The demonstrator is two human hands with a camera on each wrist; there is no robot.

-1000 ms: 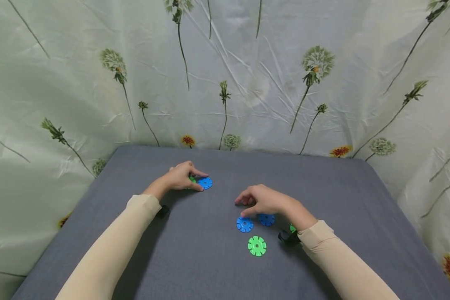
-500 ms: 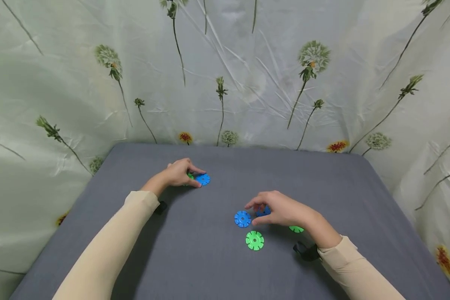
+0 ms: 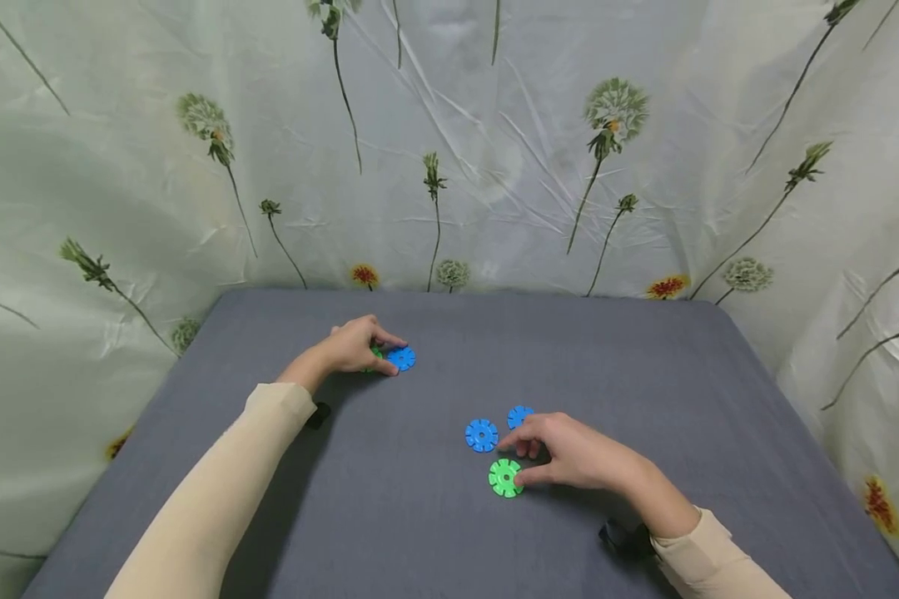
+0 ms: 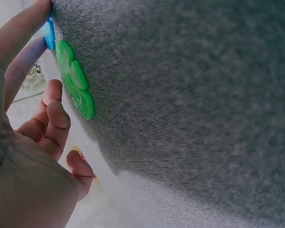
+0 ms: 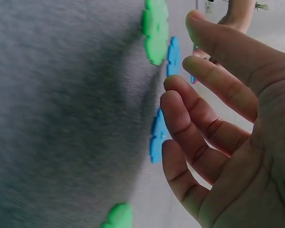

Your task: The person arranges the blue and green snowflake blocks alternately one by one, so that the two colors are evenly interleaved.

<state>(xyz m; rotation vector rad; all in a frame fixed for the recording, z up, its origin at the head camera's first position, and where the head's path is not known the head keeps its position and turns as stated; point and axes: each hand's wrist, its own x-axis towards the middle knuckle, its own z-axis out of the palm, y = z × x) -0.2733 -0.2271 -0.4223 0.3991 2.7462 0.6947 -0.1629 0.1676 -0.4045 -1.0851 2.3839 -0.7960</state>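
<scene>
At the far left of the table, my left hand (image 3: 350,345) holds a blue notched disc (image 3: 402,358) by its edges, between thumb and index finger. Under that palm a green notched disc (image 4: 75,80) lies flat. My right hand (image 3: 573,453) hovers with loosely bent fingers, its thumb over the edge of a green disc (image 3: 503,478) and its index finger near a blue disc (image 3: 482,435); nothing is held there. Behind the right hand lies another blue disc (image 3: 520,414), partly covered. A further green disc (image 5: 119,217) shows in the right wrist view, hidden in the head view.
A grey cloth covers the table (image 3: 389,516). A pale curtain (image 3: 524,166) printed with dandelions hangs along the back and sides. A dark strap-on device (image 3: 625,541) sits at the right wrist, another at the left wrist.
My right hand has moved away from the blue discs, rightward and nearer, to the green disc. The left hand stays at its blue disc. The view shifts slightly.
</scene>
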